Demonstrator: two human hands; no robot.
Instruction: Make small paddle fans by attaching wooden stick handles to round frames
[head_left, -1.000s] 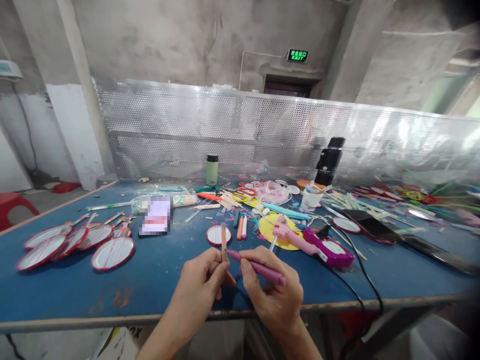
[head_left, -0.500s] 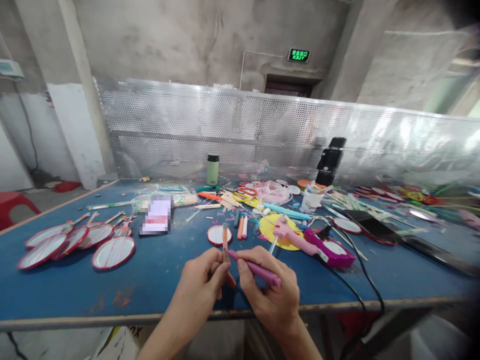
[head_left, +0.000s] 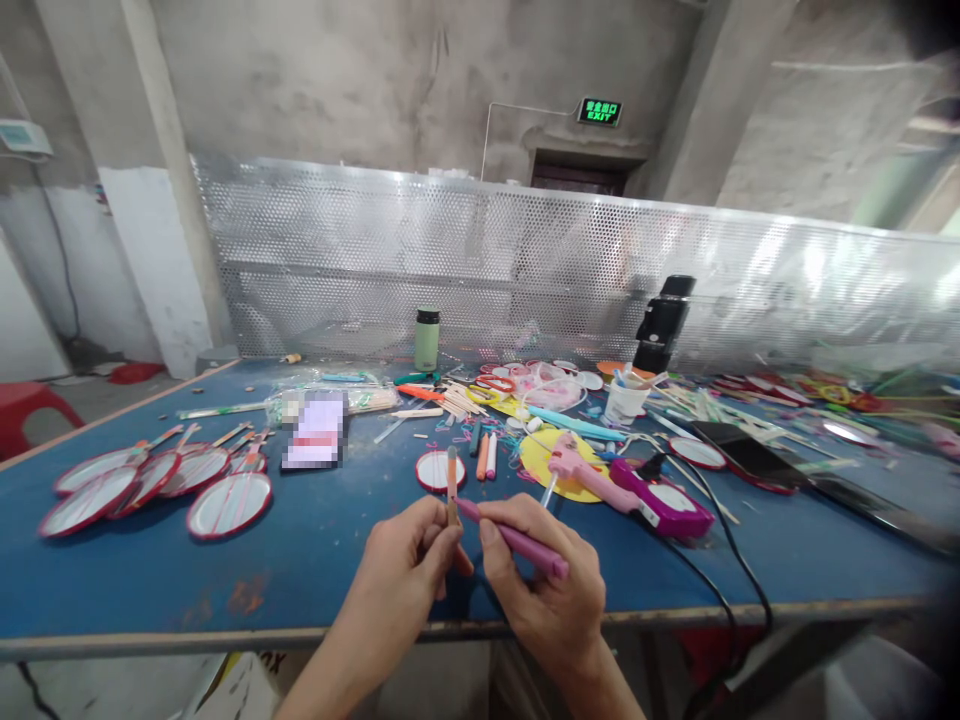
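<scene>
My left hand (head_left: pixel 405 565) is closed on a flat wooden craft stick (head_left: pixel 452 475), held upright with orange and greyish bands on it. A purple marker pen (head_left: pixel 529 548) lies in the closed grip of my right hand (head_left: pixel 555 595), its tip at or very near the stick's edge; whether they touch I cannot tell. Just beyond the stick, a small round white disc with a red rim (head_left: pixel 440 471) rests on the table. Orange and pink markers (head_left: pixel 487 456) lie right of that disc.
Several red-rimmed discs with sticks (head_left: pixel 229 505) lie at left near a phone (head_left: pixel 315 430). A pink glue gun (head_left: pixel 589 475) sits on a yellow disc, beside a purple box (head_left: pixel 664 500) and black cables. A green bottle (head_left: pixel 427 340) and black flask (head_left: pixel 664 325) stand behind.
My right hand and the marker have shifted very slightly to the right. The left hand keeps the stick in nearly the same position.
</scene>
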